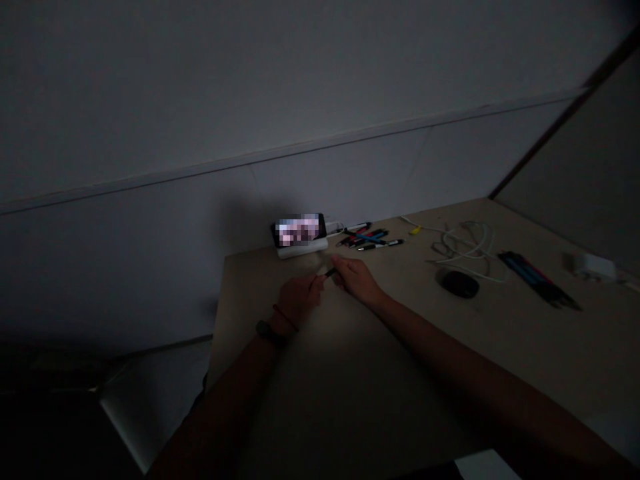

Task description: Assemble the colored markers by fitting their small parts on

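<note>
Over the table, in dim light, my left hand (300,293) and my right hand (354,277) are close together, both closed on a thin pen (330,272). Its dark part shows between them, with the right fingers at that end and the left fingers around the paler end. Details of the pen are too dark to make out. Just beyond the hands, a phone (300,230) with a lit, blurred-out screen leans on a white block (303,249). Several loose pens (367,237) lie in a pile to the right of the phone.
On the right lie a black computer mouse (460,283), a coiled white cable (467,243), a row of pencils or pens (537,279) and a white adapter (594,267). A wall (360,180) bounds the table (350,373) at the back. Its left edge drops off beside my left forearm.
</note>
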Demonstrator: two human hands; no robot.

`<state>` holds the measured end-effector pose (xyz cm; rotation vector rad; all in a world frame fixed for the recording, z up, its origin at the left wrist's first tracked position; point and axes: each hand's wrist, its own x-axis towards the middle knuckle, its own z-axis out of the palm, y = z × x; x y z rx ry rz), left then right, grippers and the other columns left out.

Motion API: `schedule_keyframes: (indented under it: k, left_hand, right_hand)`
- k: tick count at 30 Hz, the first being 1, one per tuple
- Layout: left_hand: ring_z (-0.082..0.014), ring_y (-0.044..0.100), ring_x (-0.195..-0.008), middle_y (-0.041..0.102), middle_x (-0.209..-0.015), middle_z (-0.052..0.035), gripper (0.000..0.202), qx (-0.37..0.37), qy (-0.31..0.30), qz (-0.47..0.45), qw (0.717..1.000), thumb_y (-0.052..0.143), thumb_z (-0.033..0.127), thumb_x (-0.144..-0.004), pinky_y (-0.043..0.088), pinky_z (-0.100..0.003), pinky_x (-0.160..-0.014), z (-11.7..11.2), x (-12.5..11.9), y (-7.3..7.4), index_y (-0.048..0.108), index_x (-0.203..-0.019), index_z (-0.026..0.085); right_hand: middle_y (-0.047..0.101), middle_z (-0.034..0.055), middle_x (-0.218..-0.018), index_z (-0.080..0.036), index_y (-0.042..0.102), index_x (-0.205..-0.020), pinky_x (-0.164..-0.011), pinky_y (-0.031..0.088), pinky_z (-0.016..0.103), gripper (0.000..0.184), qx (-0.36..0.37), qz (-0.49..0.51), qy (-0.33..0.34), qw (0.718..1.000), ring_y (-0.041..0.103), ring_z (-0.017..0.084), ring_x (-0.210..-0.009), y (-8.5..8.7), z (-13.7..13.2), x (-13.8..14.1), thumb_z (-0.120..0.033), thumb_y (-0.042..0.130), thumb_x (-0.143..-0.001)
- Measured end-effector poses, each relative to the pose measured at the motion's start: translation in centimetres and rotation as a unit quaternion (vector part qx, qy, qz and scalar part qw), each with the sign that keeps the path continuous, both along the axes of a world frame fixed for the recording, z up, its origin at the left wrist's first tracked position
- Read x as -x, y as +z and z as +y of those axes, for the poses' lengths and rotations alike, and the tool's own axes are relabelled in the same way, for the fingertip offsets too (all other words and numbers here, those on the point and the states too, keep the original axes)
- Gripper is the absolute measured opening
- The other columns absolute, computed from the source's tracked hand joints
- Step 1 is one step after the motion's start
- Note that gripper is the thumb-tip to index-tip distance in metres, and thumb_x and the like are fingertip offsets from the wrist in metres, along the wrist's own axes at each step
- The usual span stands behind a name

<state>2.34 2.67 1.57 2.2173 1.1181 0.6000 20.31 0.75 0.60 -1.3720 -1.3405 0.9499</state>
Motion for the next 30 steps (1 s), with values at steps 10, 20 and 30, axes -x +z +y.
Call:
schedule_keyframes:
  k: [10,20,30]
  left_hand:
    - [-0.0174,0.068,-0.071,0.074,-0.077,-0.0007,0.026,-0.026,0.025,-0.032,0.999,0.055,0.040,-0.099,0.048,-0.029,-0.069,0.2,0.1,-0.5,0.072,-0.088,0.022]
    - [-0.0153,0.066,-0.070,0.074,-0.081,-0.0002,0.015,-0.058,0.061,-0.094,0.992,0.078,0.032,-0.084,0.052,-0.028,-0.070,0.4,0.1,-1.1,0.067,-0.086,0.021]
    - [-0.0171,0.068,-0.071,0.075,-0.077,-0.0017,0.026,-0.019,0.055,-0.066,0.996,0.062,0.042,-0.096,0.049,-0.029,-0.070,0.4,0.1,-0.7,0.074,-0.087,0.021]
  right_hand:
    - [0.047,-0.0022,-0.044,-0.023,0.047,-0.052,-0.049,0.034,0.028,0.067,0.006,-0.018,-0.013,1.000,0.043,0.013,-0.044,-0.4,0.4,-0.1,-0.078,0.044,-0.090]
    - [0.046,-0.0025,-0.044,-0.023,0.047,-0.049,-0.054,0.037,0.028,0.066,0.005,-0.036,-0.002,0.999,0.044,0.013,-0.046,0.0,0.3,-0.1,-0.070,0.042,-0.095]
    - [0.047,-0.0019,-0.043,-0.023,0.047,-0.049,-0.052,0.036,0.030,0.070,0.000,-0.022,0.000,1.000,0.043,0.014,-0.044,0.1,0.2,-0.1,-0.080,0.041,-0.091]
